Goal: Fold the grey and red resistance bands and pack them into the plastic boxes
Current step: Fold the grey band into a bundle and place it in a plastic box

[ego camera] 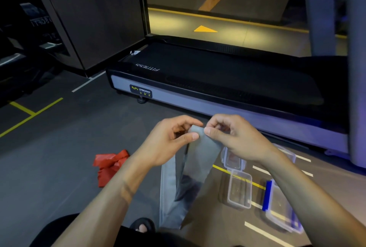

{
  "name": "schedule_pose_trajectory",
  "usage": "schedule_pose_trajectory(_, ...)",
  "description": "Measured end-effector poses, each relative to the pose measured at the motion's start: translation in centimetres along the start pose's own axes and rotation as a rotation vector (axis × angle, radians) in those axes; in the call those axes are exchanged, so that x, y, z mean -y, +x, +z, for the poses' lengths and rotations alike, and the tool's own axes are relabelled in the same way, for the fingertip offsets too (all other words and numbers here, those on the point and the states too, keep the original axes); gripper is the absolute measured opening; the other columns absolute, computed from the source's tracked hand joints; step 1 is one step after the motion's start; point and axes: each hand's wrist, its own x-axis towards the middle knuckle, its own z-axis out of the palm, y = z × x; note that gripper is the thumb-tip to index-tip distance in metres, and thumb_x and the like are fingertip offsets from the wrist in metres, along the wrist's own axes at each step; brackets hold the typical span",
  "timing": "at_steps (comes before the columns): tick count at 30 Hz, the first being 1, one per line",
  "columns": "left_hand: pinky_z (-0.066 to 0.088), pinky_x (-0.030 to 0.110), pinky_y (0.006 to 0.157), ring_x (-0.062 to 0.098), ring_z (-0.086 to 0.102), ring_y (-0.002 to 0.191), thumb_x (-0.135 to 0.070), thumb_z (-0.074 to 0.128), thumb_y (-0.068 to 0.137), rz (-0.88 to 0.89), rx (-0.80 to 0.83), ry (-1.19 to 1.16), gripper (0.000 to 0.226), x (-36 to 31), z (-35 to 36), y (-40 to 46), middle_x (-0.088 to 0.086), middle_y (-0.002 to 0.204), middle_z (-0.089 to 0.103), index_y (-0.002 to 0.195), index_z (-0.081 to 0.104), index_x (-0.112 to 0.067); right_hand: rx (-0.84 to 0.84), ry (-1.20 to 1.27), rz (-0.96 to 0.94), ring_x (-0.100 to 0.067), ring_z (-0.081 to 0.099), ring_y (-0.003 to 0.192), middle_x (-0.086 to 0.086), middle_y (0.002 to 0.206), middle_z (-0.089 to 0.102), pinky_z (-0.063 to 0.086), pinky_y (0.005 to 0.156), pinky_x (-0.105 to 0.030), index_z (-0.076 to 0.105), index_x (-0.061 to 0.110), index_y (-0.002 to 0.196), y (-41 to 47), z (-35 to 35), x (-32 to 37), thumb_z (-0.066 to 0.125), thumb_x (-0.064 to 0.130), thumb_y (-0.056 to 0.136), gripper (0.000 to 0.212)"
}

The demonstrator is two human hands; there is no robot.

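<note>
Both hands [172, 139] [235, 137] pinching grey band's [200, 159] top edge

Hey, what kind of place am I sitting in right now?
Most likely a gym. A treadmill with a fitness brand label stands just ahead, the dark floor carries painted yellow and white lines, and your hands hold a grey resistance band.

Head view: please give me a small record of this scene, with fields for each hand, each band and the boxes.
left hand: pinches grey band top
right hand: pinches grey band top
grey band: hangs down from both hands
red band: crumpled on floor, left side
plastic boxes: on floor, right side, no band inside
treadmill: behind the hands
</note>
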Motion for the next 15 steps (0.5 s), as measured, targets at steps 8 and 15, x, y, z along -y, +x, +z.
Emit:
schedule_pose_trajectory(8,0.056,0.039,0.086,0.019,0.070,0.091,-0.022,0.076,0.091,0.072,-0.096,0.167,0.024,-0.18,-0.06,-0.01,0.001,0.095,0.071,0.115,0.074,-0.024,0.101,0.198,0.116,-0.005,0.056,0.077,0.007,0.079,0.066,0.044,0.078,-0.032,0.070,0.017,0.089,0.28,-0.12,0.14,0.060,0.024,0.103,0.019)
schedule_pose_trajectory(15,0.050,0.033,0.080,0.015,0.064,0.089,-0.028,0.067,0.098,0.129,-0.035,0.376,0.009,-0.18,-0.38,0.07,-0.009,0.094,0.065,0.104,0.072,-0.023,0.162,0.199,0.156,-0.008,0.059,0.081,0.004,0.083,0.070,0.047,0.080,-0.038,0.074,0.017,0.091,0.43,-0.22,-0.36,0.057,0.035,0.104,0.028)
